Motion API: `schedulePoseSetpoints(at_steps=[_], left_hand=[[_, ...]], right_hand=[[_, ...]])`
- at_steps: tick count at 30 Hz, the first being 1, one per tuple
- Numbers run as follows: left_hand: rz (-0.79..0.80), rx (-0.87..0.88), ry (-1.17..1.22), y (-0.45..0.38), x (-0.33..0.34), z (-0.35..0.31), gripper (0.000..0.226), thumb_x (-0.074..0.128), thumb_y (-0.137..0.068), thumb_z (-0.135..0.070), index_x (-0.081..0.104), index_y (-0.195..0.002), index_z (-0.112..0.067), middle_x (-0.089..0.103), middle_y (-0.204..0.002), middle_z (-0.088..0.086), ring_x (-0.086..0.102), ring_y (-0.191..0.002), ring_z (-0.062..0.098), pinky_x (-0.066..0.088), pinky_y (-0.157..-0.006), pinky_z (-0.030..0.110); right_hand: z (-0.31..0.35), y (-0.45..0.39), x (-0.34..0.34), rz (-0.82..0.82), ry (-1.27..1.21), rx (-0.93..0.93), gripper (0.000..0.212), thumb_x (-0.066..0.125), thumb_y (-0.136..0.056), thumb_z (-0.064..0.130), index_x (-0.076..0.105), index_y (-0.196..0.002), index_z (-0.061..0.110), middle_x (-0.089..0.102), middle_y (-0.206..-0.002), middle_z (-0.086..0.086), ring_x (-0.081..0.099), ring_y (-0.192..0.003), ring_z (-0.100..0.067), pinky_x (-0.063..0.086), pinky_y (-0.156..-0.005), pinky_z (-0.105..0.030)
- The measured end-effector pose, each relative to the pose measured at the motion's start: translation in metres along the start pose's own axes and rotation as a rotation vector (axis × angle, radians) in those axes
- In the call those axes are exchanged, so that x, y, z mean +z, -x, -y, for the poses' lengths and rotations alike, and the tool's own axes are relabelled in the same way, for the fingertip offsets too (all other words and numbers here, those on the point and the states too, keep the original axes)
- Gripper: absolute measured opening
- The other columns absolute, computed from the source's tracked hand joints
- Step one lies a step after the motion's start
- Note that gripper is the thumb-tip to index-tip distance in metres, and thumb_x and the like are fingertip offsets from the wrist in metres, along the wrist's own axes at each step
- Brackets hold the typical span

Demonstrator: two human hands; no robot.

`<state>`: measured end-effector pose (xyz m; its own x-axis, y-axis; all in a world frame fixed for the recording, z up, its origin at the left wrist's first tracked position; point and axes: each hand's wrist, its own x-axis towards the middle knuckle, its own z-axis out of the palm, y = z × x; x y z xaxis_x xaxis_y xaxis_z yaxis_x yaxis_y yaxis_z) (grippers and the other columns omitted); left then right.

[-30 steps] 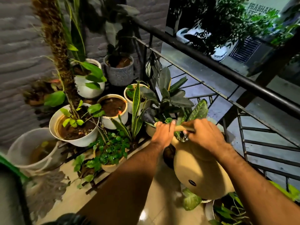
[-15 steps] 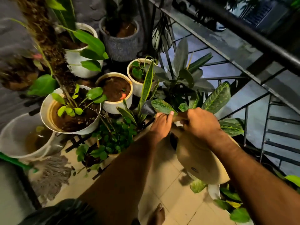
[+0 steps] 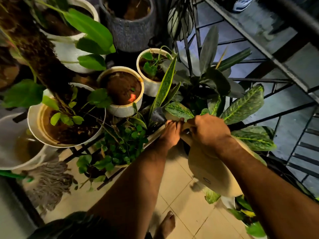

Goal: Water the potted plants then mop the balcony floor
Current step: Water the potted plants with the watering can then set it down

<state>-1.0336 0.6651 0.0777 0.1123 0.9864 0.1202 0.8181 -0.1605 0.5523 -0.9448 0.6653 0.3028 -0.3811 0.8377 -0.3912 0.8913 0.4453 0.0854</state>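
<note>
I hold a beige watering can [image 3: 210, 171] tilted forward over the plants. My right hand [image 3: 208, 131] grips its handle at the top. My left hand [image 3: 172, 131] holds the spout just behind the dark rose head [image 3: 158, 115], which points at the snake plant [image 3: 164, 88] and the small-leaved green plant [image 3: 124, 144]. Several white pots stand on a low black rack: a large one with a moss pole [image 3: 69, 125], a mid one with bare soil [image 3: 122, 91], a smaller one [image 3: 153, 69]. A string mop head [image 3: 50, 181] lies on the floor at the left.
A white bucket [image 3: 19, 145] of murky water stands at the far left by the mop's green handle [image 3: 13, 175]. A grey pot [image 3: 129, 23] sits at the back. Black railing [image 3: 276, 54] runs along the right. Variegated leaves [image 3: 245, 104] spread beside my right hand. My bare foot [image 3: 165, 225] is on beige tiles.
My view has dropped and tilted down toward the pots. Both hands keep their hold on the can, whose spout has shifted slightly left toward the snake plant.
</note>
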Motion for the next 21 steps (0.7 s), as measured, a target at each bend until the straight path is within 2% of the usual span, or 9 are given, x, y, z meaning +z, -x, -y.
schedulePoseSetpoints(at_steps=[2,5,8,11,14,16,18,19,21], left_hand=[[0.027,-0.074,0.059,-0.006,-0.002,0.009,0.045,0.036,-0.076,-0.007,0.062,-0.109,0.009,0.065,-0.077,0.021,0.062,-0.068,0.04,0.051,-0.069,0.034],[0.044,-0.129,0.127,-0.018,0.0,0.022,0.038,0.049,-0.081,-0.003,0.058,-0.116,0.008,0.064,-0.09,0.028,0.06,-0.079,0.046,0.049,-0.07,0.044],[0.027,-0.149,0.19,-0.026,0.0,0.028,0.047,0.032,-0.086,-0.024,0.06,-0.11,0.004,0.066,-0.094,0.026,0.062,-0.084,0.045,0.05,-0.074,0.047],[0.042,-0.157,0.186,-0.03,0.005,0.033,0.05,0.027,-0.087,-0.028,0.06,-0.11,0.002,0.066,-0.095,0.025,0.062,-0.086,0.044,0.051,-0.075,0.048],[0.156,-0.179,0.155,-0.029,-0.002,0.029,0.042,0.039,-0.091,-0.014,0.053,-0.127,0.0,0.061,-0.11,0.027,0.055,-0.104,0.045,0.044,-0.09,0.049],[0.162,-0.166,0.137,-0.026,-0.004,0.022,0.045,0.043,-0.09,-0.001,0.046,-0.134,0.005,0.057,-0.116,0.03,0.049,-0.112,0.044,0.036,-0.1,0.047],[0.091,-0.163,0.135,-0.022,-0.01,0.014,0.038,0.037,-0.088,-0.002,0.057,-0.117,0.011,0.062,-0.102,0.031,0.057,-0.102,0.044,0.043,-0.096,0.043],[0.08,-0.143,0.125,-0.02,-0.011,0.009,0.04,0.032,-0.085,-0.005,0.062,-0.106,0.011,0.065,-0.09,0.029,0.063,-0.091,0.042,0.049,-0.089,0.042],[0.071,-0.092,0.113,-0.018,-0.014,0.001,0.044,0.028,-0.081,-0.01,0.066,-0.098,0.007,0.067,-0.072,0.021,0.066,-0.071,0.034,0.055,-0.076,0.039]], right_hand=[[0.005,-0.01,-0.002,0.009,0.012,0.003,0.038,0.051,-0.097,0.047,0.059,-0.106,0.011,0.064,-0.106,-0.014,0.064,-0.096,-0.033,0.054,-0.083,-0.044],[0.011,-0.024,-0.005,0.01,0.015,0.001,0.037,0.054,-0.096,0.048,0.06,-0.106,0.012,0.065,-0.106,-0.014,0.065,-0.096,-0.034,0.054,-0.081,-0.043],[0.013,-0.034,-0.005,0.012,0.007,-0.007,0.034,0.053,-0.097,0.046,0.06,-0.104,0.013,0.065,-0.105,-0.012,0.065,-0.096,-0.032,0.053,-0.08,-0.041],[0.011,-0.04,-0.003,0.006,0.017,-0.015,0.031,0.052,-0.099,0.043,0.059,-0.102,0.014,0.066,-0.102,-0.011,0.066,-0.093,-0.031,0.051,-0.075,-0.039],[0.007,-0.042,0.0,0.003,0.011,-0.019,0.025,0.052,-0.1,0.038,0.059,-0.1,0.014,0.066,-0.099,-0.01,0.065,-0.09,-0.03,0.051,-0.076,-0.039],[0.002,-0.04,0.003,0.005,-0.005,-0.016,0.022,0.051,-0.101,0.036,0.057,-0.098,0.015,0.065,-0.097,-0.009,0.065,-0.088,-0.027,0.054,-0.078,-0.039],[-0.005,-0.036,0.006,0.013,-0.027,-0.008,0.023,0.052,-0.1,0.037,0.057,-0.1,0.014,0.06,-0.093,-0.005,0.063,-0.089,-0.026,0.055,-0.082,-0.041],[-0.009,-0.032,0.008,0.02,-0.035,-0.002,0.025,0.052,-0.1,0.039,0.056,-0.1,0.014,0.055,-0.091,-0.003,0.062,-0.089,-0.025,0.055,-0.082,-0.041],[-0.017,-0.025,0.013,0.033,-0.042,0.01,0.03,0.051,-0.099,0.043,0.055,-0.102,0.013,0.049,-0.091,-0.003,0.061,-0.091,-0.026,0.052,-0.081,-0.038]])
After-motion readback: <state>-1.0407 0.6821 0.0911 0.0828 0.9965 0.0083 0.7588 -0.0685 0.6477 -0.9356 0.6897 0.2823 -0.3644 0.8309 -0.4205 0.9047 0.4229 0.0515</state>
